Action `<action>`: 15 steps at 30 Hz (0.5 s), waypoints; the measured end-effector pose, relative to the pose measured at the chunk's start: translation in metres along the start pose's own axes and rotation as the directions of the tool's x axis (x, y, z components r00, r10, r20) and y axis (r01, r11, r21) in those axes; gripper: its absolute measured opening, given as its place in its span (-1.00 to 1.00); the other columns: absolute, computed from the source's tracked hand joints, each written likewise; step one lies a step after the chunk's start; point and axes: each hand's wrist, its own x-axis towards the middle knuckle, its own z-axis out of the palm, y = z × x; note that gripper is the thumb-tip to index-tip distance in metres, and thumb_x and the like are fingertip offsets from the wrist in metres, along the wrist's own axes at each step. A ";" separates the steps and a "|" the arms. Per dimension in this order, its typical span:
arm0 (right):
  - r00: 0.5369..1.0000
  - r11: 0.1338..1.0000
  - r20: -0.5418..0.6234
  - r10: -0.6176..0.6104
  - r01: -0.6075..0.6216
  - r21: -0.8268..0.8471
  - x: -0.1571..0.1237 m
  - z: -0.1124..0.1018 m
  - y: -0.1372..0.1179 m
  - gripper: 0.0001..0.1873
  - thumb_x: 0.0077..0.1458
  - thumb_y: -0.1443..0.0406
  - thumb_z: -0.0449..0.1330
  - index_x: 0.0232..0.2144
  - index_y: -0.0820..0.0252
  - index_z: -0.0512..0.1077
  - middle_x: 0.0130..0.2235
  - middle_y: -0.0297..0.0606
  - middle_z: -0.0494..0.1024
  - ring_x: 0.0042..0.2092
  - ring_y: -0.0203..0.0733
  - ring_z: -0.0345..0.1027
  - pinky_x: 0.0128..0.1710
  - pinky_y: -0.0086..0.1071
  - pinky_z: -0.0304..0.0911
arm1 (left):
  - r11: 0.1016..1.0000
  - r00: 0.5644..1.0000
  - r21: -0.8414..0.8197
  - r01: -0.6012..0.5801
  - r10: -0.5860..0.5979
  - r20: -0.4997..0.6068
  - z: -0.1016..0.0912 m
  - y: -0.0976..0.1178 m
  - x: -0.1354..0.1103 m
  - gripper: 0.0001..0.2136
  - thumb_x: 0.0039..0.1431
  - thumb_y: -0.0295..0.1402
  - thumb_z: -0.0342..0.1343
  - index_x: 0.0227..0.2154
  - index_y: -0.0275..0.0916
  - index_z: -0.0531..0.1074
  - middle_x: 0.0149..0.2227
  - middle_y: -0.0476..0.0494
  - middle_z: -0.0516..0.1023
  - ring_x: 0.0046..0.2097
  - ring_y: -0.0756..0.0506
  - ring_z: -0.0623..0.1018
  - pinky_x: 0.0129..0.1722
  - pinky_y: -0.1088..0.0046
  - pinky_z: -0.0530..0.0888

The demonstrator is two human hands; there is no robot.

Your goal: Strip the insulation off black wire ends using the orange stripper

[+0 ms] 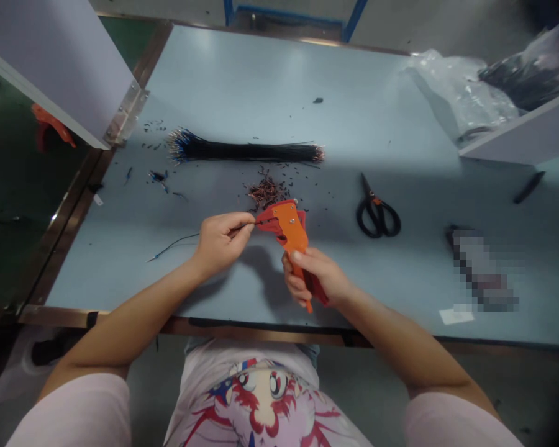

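Pinched in my left hand [224, 241] is a thin black wire [177, 239], its blue-ended tail trailing left over the table. The wire's other end meets the red jaws of an orange wire stripper [292, 225]; whether the jaws bite on it I cannot tell. My right hand [317, 273] is wrapped round the stripper's handles. Just beyond the jaws lies a pile of short copper and black scraps [265, 190]. Behind that pile rests a long bundle of black wires [251, 151], with blue ends at the left and bare copper at the right.
Black-handled scissors [378, 215] lie right of the stripper. Farther right are a blurred-out object [482, 267], a white slip [456, 316] and a dark stick [529, 187]. Clear plastic bags [466, 93] sit at the back right. Several loose blue-ended pieces [159, 180] lie at the left.
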 end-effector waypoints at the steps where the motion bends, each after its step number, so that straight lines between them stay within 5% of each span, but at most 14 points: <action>1: 1.000 1.000 -0.001 -0.008 0.008 0.013 0.001 0.000 0.000 -0.64 0.07 0.08 0.18 -0.52 0.23 0.23 -0.68 -0.48 0.24 -0.72 -0.42 0.10 -0.74 -0.49 0.20 | 1.000 1.000 0.002 0.002 -0.002 -0.001 0.000 0.000 0.000 -0.86 0.08 -0.40 0.05 -0.45 -0.23 0.51 -0.54 0.01 0.53 -0.52 0.06 0.43 -0.46 0.58 0.34; 10: 0.995 0.999 -0.099 0.021 -0.017 0.040 0.001 -0.007 -0.013 -0.64 0.00 0.04 0.22 -0.47 0.23 0.29 -0.65 -0.42 0.33 -0.70 -0.39 0.14 -0.73 -0.45 0.26 | 0.994 0.998 0.098 -0.051 0.048 0.038 -0.002 -0.013 0.008 -0.85 0.09 -0.39 0.05 -0.40 -0.19 0.54 -0.45 -0.02 0.58 -0.42 0.00 0.51 -0.37 0.53 0.36; 15: 0.950 0.977 -0.279 -0.140 0.179 0.119 -0.002 -0.030 -0.038 -0.69 -0.03 0.08 0.23 -0.45 0.20 0.32 -0.63 -0.45 0.31 -0.68 -0.38 0.15 -0.69 -0.43 0.28 | 0.983 0.977 0.030 0.183 -0.178 -0.115 -0.018 -0.036 0.022 -0.88 0.01 -0.36 0.12 -0.44 -0.21 0.56 -0.59 0.02 0.49 -0.54 0.03 0.41 -0.50 0.54 0.31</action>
